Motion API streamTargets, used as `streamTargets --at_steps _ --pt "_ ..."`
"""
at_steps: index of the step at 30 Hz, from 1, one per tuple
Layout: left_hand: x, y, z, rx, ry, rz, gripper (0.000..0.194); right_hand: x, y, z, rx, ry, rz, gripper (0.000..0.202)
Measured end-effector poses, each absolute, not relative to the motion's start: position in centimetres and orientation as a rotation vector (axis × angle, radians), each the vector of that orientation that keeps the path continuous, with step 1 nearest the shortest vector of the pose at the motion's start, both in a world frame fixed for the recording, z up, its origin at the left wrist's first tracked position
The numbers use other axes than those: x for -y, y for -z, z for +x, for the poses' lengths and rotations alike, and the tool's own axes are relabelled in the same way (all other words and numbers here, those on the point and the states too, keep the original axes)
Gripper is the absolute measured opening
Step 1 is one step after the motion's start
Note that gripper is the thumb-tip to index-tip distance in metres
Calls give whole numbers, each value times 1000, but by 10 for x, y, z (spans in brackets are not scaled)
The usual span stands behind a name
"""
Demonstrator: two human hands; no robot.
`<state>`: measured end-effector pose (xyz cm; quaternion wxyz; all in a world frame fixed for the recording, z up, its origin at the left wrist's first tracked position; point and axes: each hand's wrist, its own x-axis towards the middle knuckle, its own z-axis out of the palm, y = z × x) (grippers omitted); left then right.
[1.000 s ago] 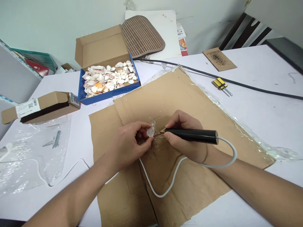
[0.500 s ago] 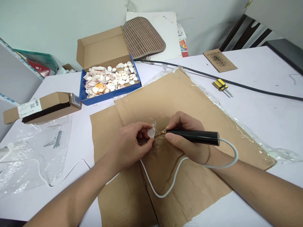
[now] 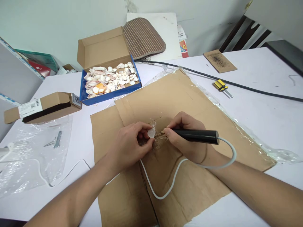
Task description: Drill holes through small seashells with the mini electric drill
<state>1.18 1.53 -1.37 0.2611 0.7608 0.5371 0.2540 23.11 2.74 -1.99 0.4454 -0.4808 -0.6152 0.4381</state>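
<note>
Between thumb and fingers, my left hand [image 3: 132, 142] pinches a small white shell [image 3: 151, 132] above the cardboard sheet [image 3: 151, 97]. My right hand [image 3: 189, 137] is closed like a pen grip around a black electric hand drill [image 3: 196, 135] with a brass-coloured nose. Its thin bit points left and meets the shell's right side; whether it has gone in I cannot tell. A white cord [image 3: 161, 197] runs from the drill's back end, over my right wrist and across the cardboard. Pale specks lie around the shell.
A blue-edged box [image 3: 111, 97] full of shells stands open at the back left, beside a long carton [image 3: 52, 102]. Clear plastic [image 3: 33, 142] with small metal tools lies left. Toward the right are a black cable [image 3: 236, 84], yellow-black screwdrivers [image 3: 221, 85] and a speckled cardboard piece [image 3: 220, 61].
My right thumb and fingers have shifted slightly forward on the drill, covering more of its brass nose. The drill's back end has tipped a little. My left hand and the shell stay in place.
</note>
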Motion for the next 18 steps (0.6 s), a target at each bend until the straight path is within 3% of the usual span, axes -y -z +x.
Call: streamTargets --at_steps 18 --pt "-15 14 11 -1440 -690 2065 20 -27 24 235 1600 -1164 -1030 19"
